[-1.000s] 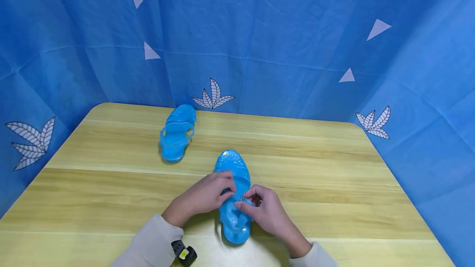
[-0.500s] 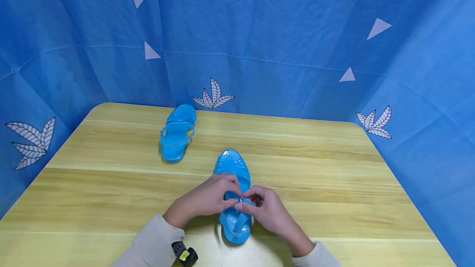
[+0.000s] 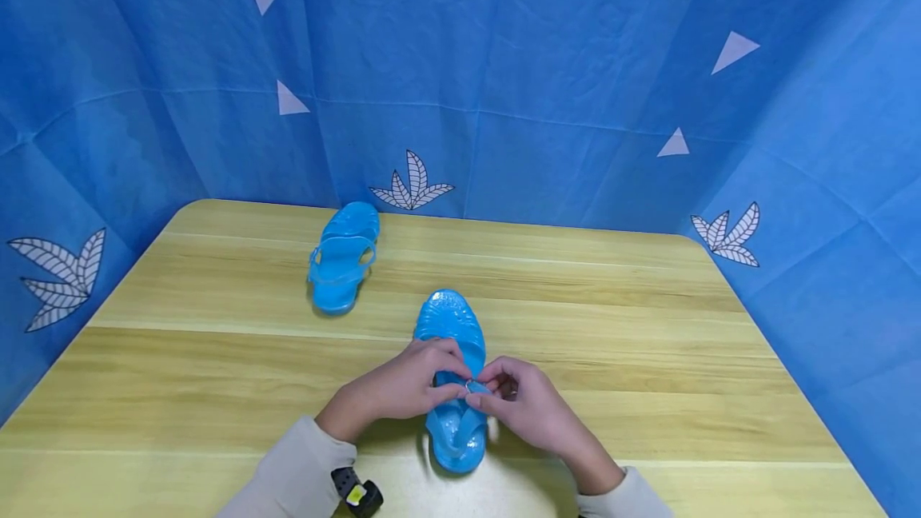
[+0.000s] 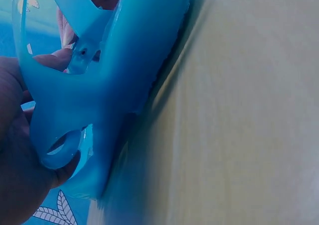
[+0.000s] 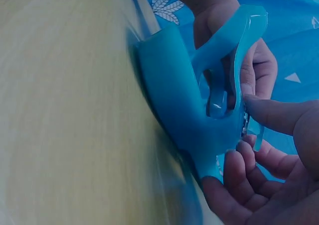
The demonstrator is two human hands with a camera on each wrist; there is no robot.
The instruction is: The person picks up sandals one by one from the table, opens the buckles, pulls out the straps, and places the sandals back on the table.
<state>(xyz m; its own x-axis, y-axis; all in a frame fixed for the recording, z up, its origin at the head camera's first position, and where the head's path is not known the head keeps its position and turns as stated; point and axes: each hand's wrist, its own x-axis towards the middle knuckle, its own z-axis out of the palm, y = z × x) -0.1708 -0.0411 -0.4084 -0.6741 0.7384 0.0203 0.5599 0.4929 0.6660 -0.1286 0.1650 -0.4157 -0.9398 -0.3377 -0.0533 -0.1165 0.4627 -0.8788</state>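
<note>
A blue jelly sandal (image 3: pixel 448 312) lies on the table with its toe pointing away. My left hand (image 3: pixel 413 380) reaches over its left side, thumb and finger pinching the ankle strap close to the buckle. From the right side, my right hand (image 3: pixel 528 408) pinches the strap at the small metal buckle (image 5: pixel 245 124), so the fingertips of both hands meet over the sandal's middle. In the left wrist view, a strap piece with a small hole (image 4: pixel 83 52) shows beyond the sandal's side. Fingers partly hide the buckle in the head view.
A second blue sandal (image 3: pixel 340 262) lies farther back to the left, near the far edge of the wooden table (image 3: pixel 612 326). Blue patterned cloth (image 3: pixel 576 62) hangs behind and beside the table. A black watch-like device (image 3: pixel 360 494) is by the left sleeve.
My left hand has moved right, its fingertips now meeting my right hand's at the buckle. My right hand has shifted slightly right. Both sandals stay in place.
</note>
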